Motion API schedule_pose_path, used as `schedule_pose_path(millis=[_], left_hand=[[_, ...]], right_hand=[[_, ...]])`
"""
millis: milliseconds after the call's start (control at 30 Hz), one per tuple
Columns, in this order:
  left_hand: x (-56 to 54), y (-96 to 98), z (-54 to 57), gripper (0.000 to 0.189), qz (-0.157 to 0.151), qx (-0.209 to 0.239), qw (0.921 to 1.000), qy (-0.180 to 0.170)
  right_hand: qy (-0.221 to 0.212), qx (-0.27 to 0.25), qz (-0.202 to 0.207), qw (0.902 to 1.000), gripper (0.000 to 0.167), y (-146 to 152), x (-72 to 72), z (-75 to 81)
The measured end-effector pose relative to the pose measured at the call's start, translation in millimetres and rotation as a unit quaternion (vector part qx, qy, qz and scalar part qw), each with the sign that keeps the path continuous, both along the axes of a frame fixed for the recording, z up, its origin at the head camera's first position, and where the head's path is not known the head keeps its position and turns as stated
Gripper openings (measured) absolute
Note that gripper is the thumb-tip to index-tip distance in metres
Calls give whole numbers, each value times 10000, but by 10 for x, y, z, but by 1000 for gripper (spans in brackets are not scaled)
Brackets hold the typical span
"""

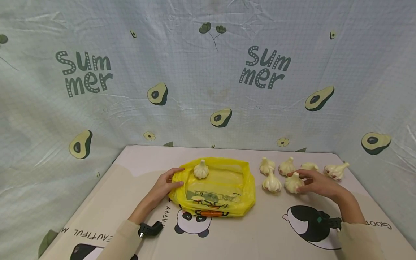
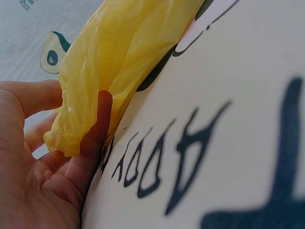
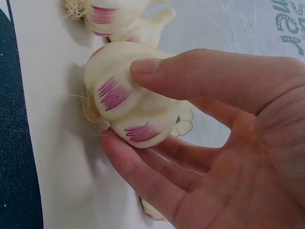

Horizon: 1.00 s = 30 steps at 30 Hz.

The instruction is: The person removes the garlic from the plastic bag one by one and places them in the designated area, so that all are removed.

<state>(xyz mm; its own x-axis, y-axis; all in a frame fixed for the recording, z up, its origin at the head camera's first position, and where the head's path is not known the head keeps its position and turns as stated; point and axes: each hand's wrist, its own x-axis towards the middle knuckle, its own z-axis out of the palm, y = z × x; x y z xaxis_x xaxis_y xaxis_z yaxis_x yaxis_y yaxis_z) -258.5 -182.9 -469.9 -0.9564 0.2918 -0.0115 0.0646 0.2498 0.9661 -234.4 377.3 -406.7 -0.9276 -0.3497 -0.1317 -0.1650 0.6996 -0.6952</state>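
Note:
A yellow plastic bag (image 1: 248, 191) lies spread open on the table, one garlic bulb (image 1: 201, 170) in its back left part. At the bag's left end, my left hand (image 1: 164, 186) grips the edge; the left wrist view shows the crumpled yellow film (image 2: 78, 105) between thumb and fingers. To the right of the bag, my right hand (image 1: 316, 183) holds a garlic bulb (image 1: 293, 183) low over the table. Seen from the right wrist, this bulb (image 3: 114, 102) has purple streaks and dry roots, with thumb and fingertips on opposite sides.
Several more garlic bulbs (image 1: 271, 182) stand or lie around the right hand, towards the table's back right. The table (image 1: 240, 238) carries printed pandas and lettering. A curtain with avocado prints (image 1: 221, 118) hangs behind and along both sides.

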Motion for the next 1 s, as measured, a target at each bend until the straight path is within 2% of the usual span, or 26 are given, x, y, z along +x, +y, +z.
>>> schedule_pose_path(millis=[167,633,867,1000], left_hand=[[1,-1,3,60,18,-27,10000,1],[2,0,0,60,33,-55,10000,11],[5,1,6,60,41,-73,10000,11],[6,5,14,60,49,-102,9999,15]], right_hand=[[12,-5,23,10000,65,-9,-17,-2],[-75,124,-55,9999,68,-21,-22,-47],[-474,-250,44,9986,68,-26,-46,-58],[-527,-320,69,9981,68,-13,-42,-57]])
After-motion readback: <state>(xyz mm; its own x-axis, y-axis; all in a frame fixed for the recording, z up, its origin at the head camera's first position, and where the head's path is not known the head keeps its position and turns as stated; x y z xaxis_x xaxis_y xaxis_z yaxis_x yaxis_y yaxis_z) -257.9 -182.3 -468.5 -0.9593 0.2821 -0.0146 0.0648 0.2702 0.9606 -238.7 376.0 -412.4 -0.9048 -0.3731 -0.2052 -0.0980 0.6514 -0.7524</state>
